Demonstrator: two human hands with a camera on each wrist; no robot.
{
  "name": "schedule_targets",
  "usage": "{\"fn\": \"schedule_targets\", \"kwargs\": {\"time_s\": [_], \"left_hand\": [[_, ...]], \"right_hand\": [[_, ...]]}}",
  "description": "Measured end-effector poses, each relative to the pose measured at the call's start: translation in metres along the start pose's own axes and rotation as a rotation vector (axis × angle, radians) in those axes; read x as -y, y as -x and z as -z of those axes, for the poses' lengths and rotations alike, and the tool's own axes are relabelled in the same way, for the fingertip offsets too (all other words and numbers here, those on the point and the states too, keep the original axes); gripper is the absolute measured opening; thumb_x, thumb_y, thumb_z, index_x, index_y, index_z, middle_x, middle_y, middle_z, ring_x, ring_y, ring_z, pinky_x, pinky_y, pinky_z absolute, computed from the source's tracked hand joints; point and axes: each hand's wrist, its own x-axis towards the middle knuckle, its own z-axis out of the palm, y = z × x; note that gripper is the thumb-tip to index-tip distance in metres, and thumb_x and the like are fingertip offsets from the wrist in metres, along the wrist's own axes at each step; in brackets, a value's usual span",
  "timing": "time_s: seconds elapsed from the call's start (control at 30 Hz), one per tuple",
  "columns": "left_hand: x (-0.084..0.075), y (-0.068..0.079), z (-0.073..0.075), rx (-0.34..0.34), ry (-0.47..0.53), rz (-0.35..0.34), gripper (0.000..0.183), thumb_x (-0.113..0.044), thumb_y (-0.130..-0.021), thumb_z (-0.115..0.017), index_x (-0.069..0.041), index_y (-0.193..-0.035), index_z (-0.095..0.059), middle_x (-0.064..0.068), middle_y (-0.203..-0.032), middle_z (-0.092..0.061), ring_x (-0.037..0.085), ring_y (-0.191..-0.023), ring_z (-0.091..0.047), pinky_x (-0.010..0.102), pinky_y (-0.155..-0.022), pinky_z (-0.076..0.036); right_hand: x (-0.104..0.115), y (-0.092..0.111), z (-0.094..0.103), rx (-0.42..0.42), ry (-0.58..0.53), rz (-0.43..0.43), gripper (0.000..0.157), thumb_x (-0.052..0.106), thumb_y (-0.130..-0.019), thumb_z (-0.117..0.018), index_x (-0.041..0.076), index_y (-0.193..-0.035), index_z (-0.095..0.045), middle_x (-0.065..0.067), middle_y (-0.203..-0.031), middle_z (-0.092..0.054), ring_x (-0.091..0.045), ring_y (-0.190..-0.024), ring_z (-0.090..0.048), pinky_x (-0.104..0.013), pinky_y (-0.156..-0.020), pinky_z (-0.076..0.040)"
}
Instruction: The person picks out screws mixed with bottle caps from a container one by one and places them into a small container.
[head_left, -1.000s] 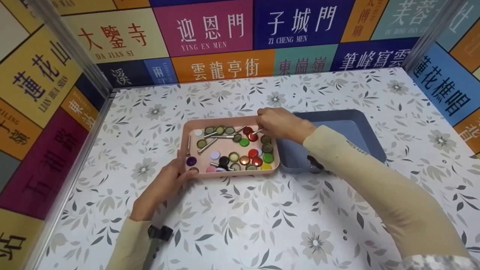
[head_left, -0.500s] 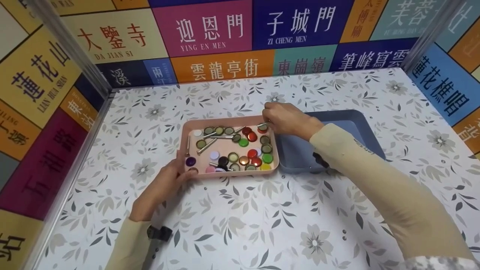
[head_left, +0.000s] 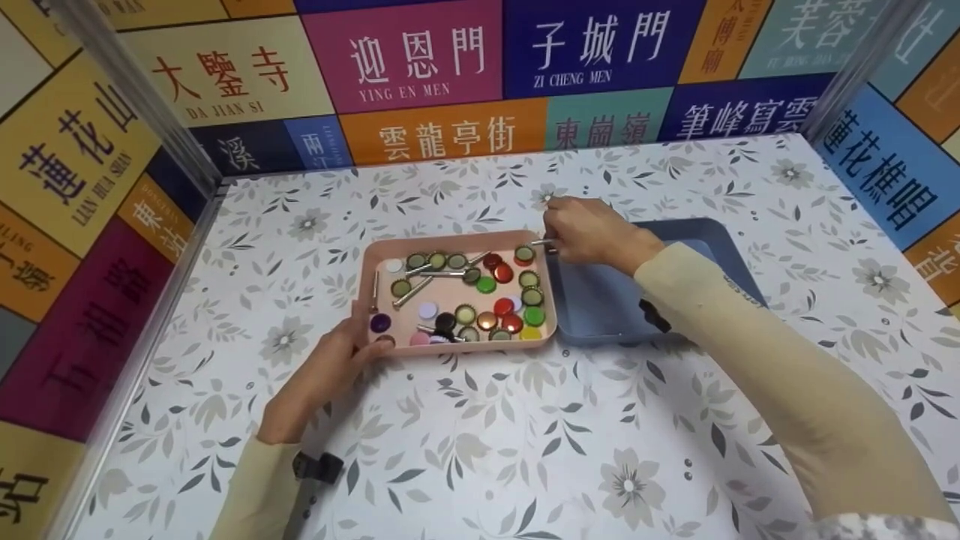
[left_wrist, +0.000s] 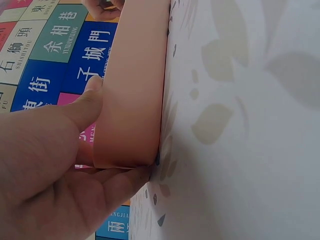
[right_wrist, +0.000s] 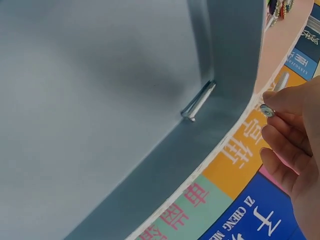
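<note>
Screw (right_wrist: 281, 81) pinched between thumb and finger of the right hand (head_left: 592, 231), close to its head; remaining fingers loosely bent. In the head view it is held at the upper left corner of the blue tray (head_left: 600, 307), right of centre, its shaft pointed left across the upper right rim of the pink tray (head_left: 450, 349). The pink tray's lower left corner is gripped by the left hand (head_left: 330, 367), thumb along the front wall, fingers round the outer end. A second screw (right_wrist: 202, 102) is seen lying along the blue tray's wall (upper centre of the right wrist view, mirrored in the floor). Loose caps (head_left: 486, 284) and more screws (head_left: 412, 292) are mixed in the pink tray.

For a clean carry, the shaft should probably be raised well above both rims, since the caps by the upper right corner could be clipped. The pinch near the head seems sound, though tilt is likely if it is loosened. The pink tray is best kept braced; the screw is better lowered than dropped.
</note>
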Motion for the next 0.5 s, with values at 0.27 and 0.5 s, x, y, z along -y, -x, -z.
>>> {"fn": "schedule_targets", "kwargs": {"time_s": [0.27,0.5], "left_hand": [[-0.001,0.000,0.000,0.002,-0.001,-0.005,0.073,-0.031,-0.101,-0.059,-0.013,-0.160,-0.020,0.012,-0.097,-0.051,0.019,-0.074,-0.051,0.029,-0.061,-0.046],[0.000,0.000,-0.001,-0.004,0.022,-0.016,0.072,-0.030,-0.101,-0.060,-0.015,-0.160,-0.021,0.012,-0.095,-0.053,0.019,-0.072,-0.052,0.029,-0.061,-0.047]], "right_hand": [[-0.007,0.003,-0.003,0.020,0.012,-0.045,0.006,0.003,-0.077,-0.066,0.002,-0.083,-0.066,-0.012,-0.087,-0.061,-0.027,-0.072,-0.058,-0.042,-0.064,-0.051],[-0.016,0.007,-0.008,0.004,0.011,-0.054,0.005,0.001,-0.075,-0.062,0.001,-0.080,-0.065,-0.013,-0.082,-0.061,-0.029,-0.069,-0.057,-0.044,-0.062,-0.049]]}}
